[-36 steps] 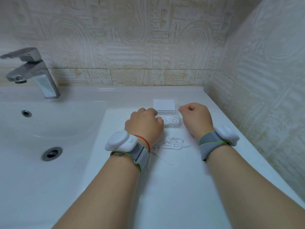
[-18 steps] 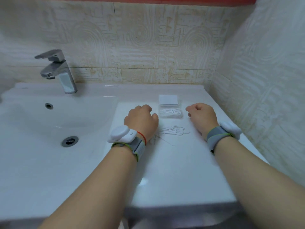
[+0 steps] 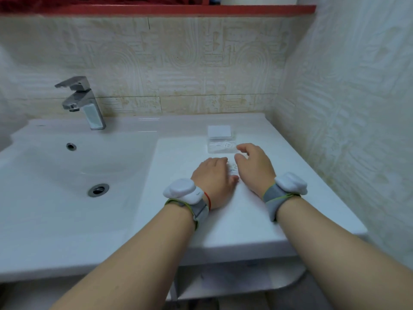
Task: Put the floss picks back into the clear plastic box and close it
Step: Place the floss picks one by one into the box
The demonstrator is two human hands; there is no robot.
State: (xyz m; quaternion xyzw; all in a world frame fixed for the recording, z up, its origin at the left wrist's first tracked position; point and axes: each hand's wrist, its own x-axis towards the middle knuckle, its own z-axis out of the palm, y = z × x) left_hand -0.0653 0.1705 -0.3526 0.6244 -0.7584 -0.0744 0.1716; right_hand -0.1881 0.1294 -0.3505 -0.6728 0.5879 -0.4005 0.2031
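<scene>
– Where's the clear plastic box [image 3: 221,149]?
– On the white table [image 3: 232,222], toward the back wall. Its lid [image 3: 219,131] is swung open and lies flat behind it. A few floss picks [image 3: 223,144] lie inside.
– Any others out?
– Some loose picks [image 3: 233,170] lie on the table between the two hands, just in front of the box.
– The grips?
– The right hand [image 3: 254,167] hovers beside the box's near corner, fingers curved and apart, its grip on nothing. The left hand [image 3: 213,180] rests knuckles-up by the loose picks; its fingers are tucked under, so I cannot tell its grip
</scene>
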